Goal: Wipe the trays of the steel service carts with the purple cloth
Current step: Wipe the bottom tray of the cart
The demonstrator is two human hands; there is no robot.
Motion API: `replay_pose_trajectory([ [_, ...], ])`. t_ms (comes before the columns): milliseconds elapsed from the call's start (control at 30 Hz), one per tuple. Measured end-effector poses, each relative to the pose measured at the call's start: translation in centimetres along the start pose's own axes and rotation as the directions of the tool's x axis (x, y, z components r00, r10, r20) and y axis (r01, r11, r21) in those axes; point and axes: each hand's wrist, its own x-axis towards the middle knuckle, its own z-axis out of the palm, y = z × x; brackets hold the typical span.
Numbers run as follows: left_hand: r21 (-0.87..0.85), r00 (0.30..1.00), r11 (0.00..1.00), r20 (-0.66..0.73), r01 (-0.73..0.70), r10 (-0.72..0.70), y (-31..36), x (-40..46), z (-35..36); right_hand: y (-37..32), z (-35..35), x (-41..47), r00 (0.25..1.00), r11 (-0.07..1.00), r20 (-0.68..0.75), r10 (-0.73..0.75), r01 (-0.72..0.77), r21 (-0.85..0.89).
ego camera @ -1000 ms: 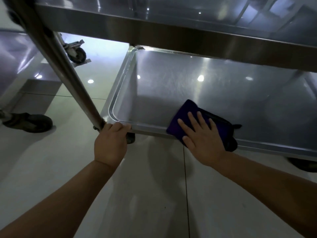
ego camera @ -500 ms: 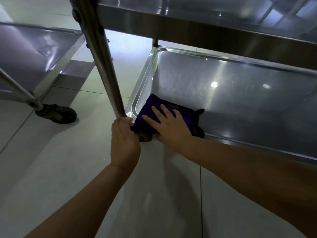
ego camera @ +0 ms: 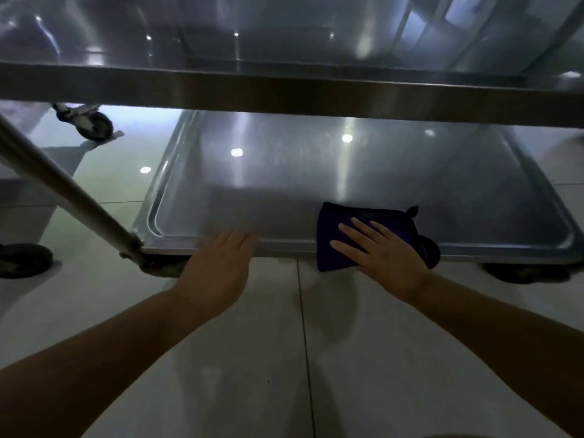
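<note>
Lower tray (ego camera: 316, 172) of a steel cart, a shallow rimmed sheet with rounded corners, extending away from both hands beneath the upper tray (ego camera: 284, 86). A folded purple cloth (ego camera: 335, 238) lies on its near rim under the flat right hand (ego camera: 385, 251), draping over the edge; the left hand (ego camera: 218, 270) rests with its fingers on the same rim, left of the cloth and apart from it. The cart stands on a pale tiled floor (ego camera: 252, 358) below both forearms, with a corner leg (ego camera: 63, 184) slanting up left of the left hand and a dark caster (ego camera: 524, 273) right of the right hand.
</note>
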Motion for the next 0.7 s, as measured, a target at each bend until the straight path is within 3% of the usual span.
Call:
replay_pose_trajectory([
  [167,0.180,0.958,0.971,0.264,-0.158,0.107,1.9,4.1,1.7,4.3,0.5,-5.4,0.995,0.993,0.003,0.098,-0.098,0.066],
  [267,0.210,0.938,0.969,0.342,-0.130,0.052,2.3,4.8,2.2,6.9,1.2,-8.4,0.988,0.984,-0.032,0.153,-0.150,0.096],
  [533,0.175,0.962,0.977,0.265,-0.124,0.074,2.0,4.2,2.8,4.2,1.6,-6.6,0.919,0.911,-0.165,0.358,-0.305,0.279],
  [700,0.110,0.977,0.992,0.200,0.055,-0.077,3.2,3.5,3.3,-1.8,1.3,0.5,0.934,0.929,-0.168,0.316,-0.270,0.252],
])
